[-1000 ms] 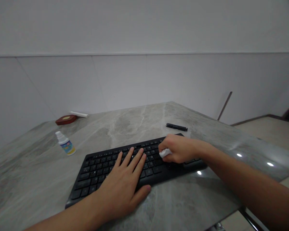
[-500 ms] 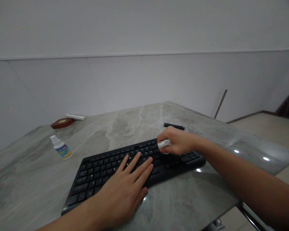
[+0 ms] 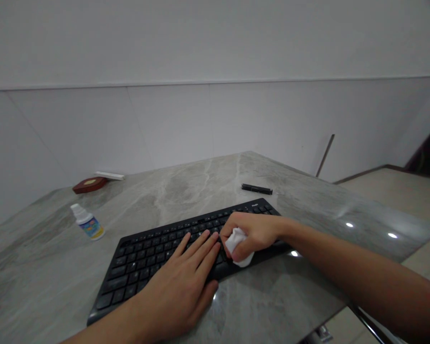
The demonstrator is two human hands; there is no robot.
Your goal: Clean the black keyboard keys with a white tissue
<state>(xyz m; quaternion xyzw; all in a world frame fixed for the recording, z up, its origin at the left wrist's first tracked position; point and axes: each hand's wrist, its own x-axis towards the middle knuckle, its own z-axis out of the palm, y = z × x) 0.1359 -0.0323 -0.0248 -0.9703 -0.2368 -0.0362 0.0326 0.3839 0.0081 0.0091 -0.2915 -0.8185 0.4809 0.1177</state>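
A black computer keyboard (image 3: 139,260) lies at a slant on the grey marbled table. My left hand (image 3: 186,286) rests flat across its middle keys, fingers stretched out. Just to the right, my right hand (image 3: 249,234) is closed around a crumpled white tissue (image 3: 237,241), which touches the keys near the keyboard's front edge. The fingertips of the two hands almost meet. Some of the right-side keys are hidden under my right hand and forearm.
At the left stands a small white spray bottle (image 3: 88,222) with a blue and yellow label. A reddish-brown wooden piece (image 3: 89,185) and a white bar (image 3: 109,176) lie by the wall. Behind the keyboard is a slim black object (image 3: 257,189). The table's edge (image 3: 326,317) runs along the right.
My right hand has moved left and toward me over the keyboard with the tissue, uncovering the keyboard's far right corner. My left hand stays flat on the keys.
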